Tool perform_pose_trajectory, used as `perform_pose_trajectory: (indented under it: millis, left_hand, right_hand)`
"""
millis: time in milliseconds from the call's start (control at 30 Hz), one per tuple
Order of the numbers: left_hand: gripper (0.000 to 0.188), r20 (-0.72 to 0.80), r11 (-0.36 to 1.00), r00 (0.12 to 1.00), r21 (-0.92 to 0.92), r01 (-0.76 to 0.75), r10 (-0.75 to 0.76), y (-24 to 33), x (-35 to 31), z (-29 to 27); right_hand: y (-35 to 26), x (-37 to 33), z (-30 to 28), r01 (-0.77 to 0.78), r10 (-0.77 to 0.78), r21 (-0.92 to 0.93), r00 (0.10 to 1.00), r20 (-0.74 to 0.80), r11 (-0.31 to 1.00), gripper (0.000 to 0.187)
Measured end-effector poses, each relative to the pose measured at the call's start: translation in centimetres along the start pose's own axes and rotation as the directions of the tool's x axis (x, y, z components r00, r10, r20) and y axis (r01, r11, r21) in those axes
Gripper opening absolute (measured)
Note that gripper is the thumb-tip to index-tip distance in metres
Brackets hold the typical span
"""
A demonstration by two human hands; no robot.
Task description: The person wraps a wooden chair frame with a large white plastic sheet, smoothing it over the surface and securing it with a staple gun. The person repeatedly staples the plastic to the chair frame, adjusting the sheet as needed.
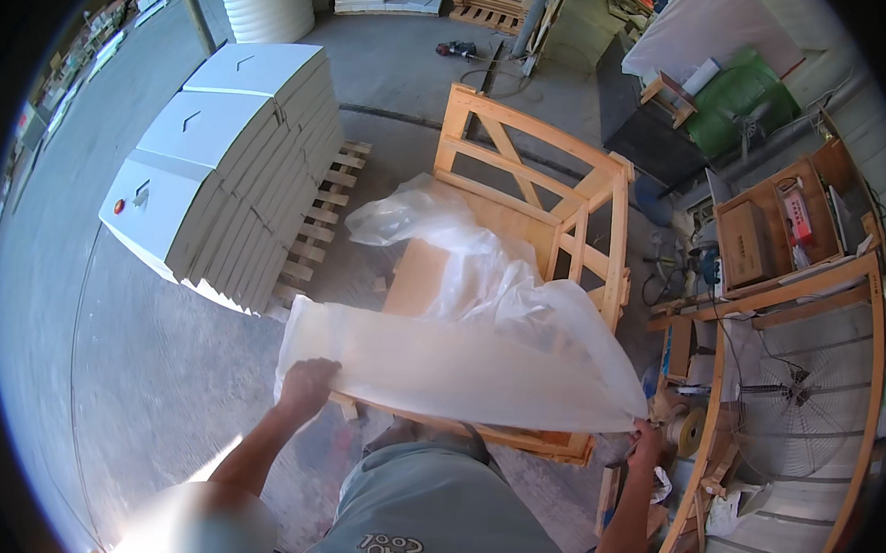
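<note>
A large clear plastic sheet is stretched between my two hands over an open wooden crate. My left hand grips the sheet's near left corner. My right hand grips its near right corner. The far end of the sheet lies crumpled inside the crate, over the crate's plywood floor. The crate has slatted wooden walls at the back and right and stands on the concrete floor.
A stack of white flat panels on a wooden pallet stands to the left. At the right are a wooden frame with a caged fan, a shelf with boxes and tools, and a roll of tape. More pallets lie at the back.
</note>
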State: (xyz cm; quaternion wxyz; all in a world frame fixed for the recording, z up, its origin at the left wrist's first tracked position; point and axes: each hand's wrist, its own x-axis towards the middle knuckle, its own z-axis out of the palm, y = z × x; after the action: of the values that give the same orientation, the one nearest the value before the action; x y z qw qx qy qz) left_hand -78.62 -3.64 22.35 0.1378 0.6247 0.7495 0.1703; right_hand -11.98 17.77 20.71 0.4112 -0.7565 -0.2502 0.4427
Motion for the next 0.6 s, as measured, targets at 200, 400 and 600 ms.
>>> perform_pose_trajectory:
  millis: [200,400,600]
  left_hand:
    - [0.037,0.138,0.991,0.982,-0.049,-0.124,0.129,3.6,-4.3,2.9]
    - [0.033,0.613,0.981,0.767,-0.082,-0.173,0.187,4.7,-3.8,4.2]
    - [0.027,0.797,0.995,0.597,-0.055,-0.083,0.093,5.4,-4.4,4.5]
  right_hand:
    - [4.0,-2.8,-7.7,0.28,-0.274,-0.504,0.958,0.088,0.817,0.047]
    - [2.2,-5.3,-11.1,0.195,-0.282,-0.636,0.959,-0.038,0.747,0.044]
    - [0.9,-10.1,-11.6,0.116,-0.076,-0.927,0.993,0.095,0.357,0.039]
